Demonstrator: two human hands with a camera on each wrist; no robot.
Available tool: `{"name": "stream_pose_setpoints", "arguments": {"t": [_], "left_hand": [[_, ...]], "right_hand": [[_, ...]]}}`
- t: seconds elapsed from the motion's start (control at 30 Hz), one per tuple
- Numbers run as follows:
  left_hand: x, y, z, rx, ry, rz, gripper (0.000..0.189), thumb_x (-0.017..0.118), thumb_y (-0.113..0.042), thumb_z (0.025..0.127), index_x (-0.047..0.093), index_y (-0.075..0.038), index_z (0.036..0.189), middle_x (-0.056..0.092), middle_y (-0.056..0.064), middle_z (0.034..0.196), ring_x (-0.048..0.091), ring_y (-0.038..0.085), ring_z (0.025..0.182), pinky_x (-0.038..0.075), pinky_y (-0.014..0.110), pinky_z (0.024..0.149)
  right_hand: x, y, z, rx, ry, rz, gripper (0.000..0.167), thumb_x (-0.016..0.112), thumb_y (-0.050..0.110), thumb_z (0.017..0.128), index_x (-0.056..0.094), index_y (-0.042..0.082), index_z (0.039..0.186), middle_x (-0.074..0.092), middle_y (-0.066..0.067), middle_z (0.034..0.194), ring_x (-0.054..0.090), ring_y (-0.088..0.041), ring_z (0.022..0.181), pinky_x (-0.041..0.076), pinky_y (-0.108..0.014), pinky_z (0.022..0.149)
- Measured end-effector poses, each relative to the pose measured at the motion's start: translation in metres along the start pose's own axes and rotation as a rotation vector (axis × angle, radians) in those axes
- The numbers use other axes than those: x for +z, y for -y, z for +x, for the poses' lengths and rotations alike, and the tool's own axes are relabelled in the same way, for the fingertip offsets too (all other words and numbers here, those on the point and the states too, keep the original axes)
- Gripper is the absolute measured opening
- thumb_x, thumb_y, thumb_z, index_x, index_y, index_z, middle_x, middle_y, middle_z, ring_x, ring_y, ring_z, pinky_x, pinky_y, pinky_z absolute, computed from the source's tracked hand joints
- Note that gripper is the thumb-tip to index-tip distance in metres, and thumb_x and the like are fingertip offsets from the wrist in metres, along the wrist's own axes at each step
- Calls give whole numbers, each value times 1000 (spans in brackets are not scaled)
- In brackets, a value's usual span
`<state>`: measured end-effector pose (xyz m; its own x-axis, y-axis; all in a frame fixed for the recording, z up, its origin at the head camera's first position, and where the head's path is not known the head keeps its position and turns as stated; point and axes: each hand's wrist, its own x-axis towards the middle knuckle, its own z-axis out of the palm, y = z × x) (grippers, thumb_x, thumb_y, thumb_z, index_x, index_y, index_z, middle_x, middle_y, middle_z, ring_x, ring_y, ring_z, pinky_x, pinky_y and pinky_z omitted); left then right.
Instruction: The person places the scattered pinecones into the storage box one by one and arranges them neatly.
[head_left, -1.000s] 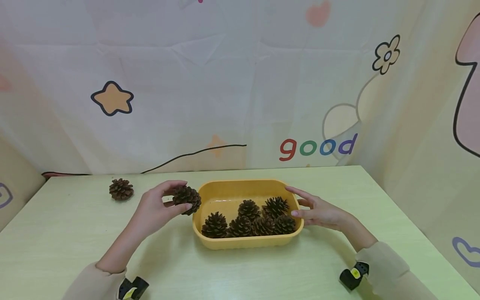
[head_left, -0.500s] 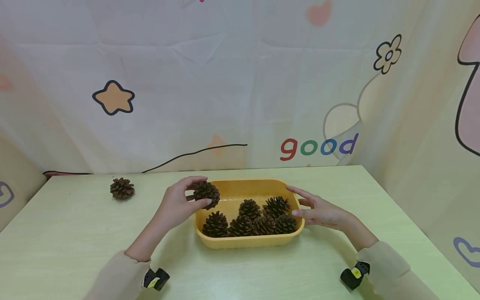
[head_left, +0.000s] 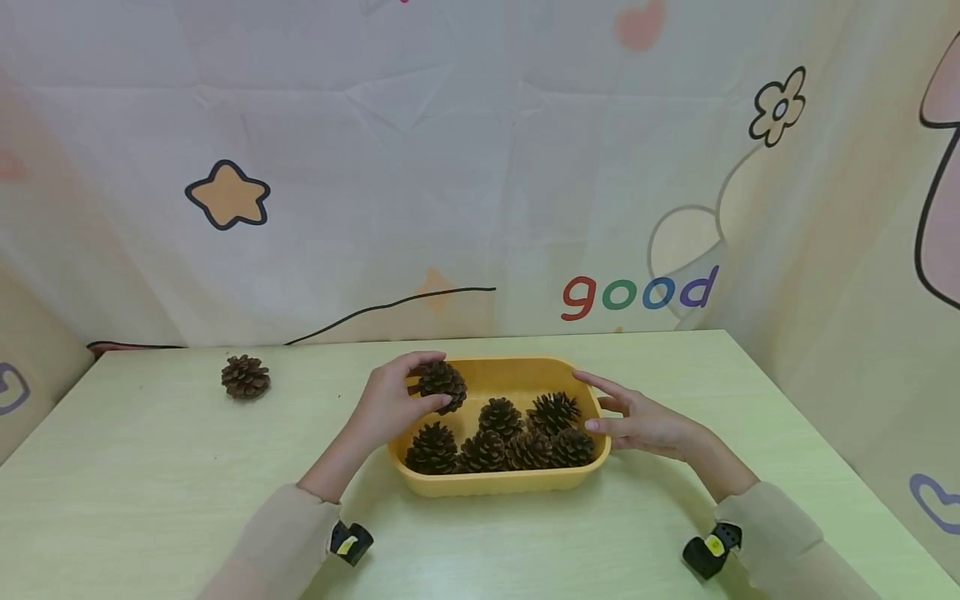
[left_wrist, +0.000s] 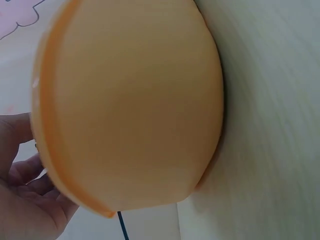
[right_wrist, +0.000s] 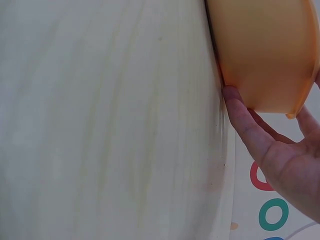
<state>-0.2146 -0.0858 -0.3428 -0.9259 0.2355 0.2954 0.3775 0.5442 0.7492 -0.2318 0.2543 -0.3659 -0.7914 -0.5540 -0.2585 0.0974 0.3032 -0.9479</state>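
My left hand (head_left: 390, 402) pinches a brown pine cone (head_left: 442, 386) between thumb and fingers, over the left part of a yellow plastic basin (head_left: 495, 483). Several more pine cones (head_left: 483, 452) lie in the basin along its front and right side. At the right end, my right hand (head_left: 648, 427) holds the basin, thumb over the rim and other fingers along the outer wall. In the left wrist view the basin wall (left_wrist: 135, 110) hides the held cone, and part of the left hand (left_wrist: 30, 200) shows beyond the rim. Fingertips of the right hand (right_wrist: 285, 155) touch the wall low down in the right wrist view.
One pine cone (head_left: 245, 377) stands alone at the back left of the pale green table (head_left: 150, 467). Behind the table's back edge hangs a printed cloth (head_left: 360, 200), and it continues along both sides. Each wrist carries a small black camera (head_left: 351, 543).
My left hand has carried its pine cone rightward, from beside the basin's left rim to above its inside. The right hand and the basin have stayed in place.
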Motion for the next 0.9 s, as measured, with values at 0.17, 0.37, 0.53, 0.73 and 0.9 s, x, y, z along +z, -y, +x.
{"name": "stream_pose_setpoints", "arguments": {"t": [0.17,0.37,0.53,0.73,0.9], "left_hand": [[9,3,7,-8,47,52,51,74,-12,76,55,-6,123,57,11,121,53,30,110,46,44,90],[14,4,12,-2,96,134,52,74,-11,75,55,-4,123,57,12,122,53,30,111,46,44,91],[18,1,15,-3,157,255,50,74,-12,76,56,-4,122,58,12,121,53,30,112,45,44,92],[23,-2,18,-8,234,306,48,75,-13,75,58,-3,119,59,11,119,53,30,111,45,43,92],[26,-2,20,-27,277,273,48,75,-13,74,59,-2,118,59,12,118,53,31,110,45,44,92]], "right_hand": [[0,0,0,4,2,6,83,63,18,87,7,18,148,5,-32,145,40,-44,120,49,-44,85],[0,0,0,0,0,-3,83,63,19,87,7,18,148,5,-32,145,41,-44,120,49,-44,85],[0,0,0,3,-6,-11,82,62,19,87,7,19,148,5,-32,145,42,-43,119,50,-44,85],[1,0,-1,7,-23,-27,82,62,19,87,6,19,148,5,-30,146,36,-47,122,48,-44,86],[2,0,-1,12,-34,-30,82,62,19,87,6,19,148,5,-29,146,33,-49,124,48,-45,87]]}}
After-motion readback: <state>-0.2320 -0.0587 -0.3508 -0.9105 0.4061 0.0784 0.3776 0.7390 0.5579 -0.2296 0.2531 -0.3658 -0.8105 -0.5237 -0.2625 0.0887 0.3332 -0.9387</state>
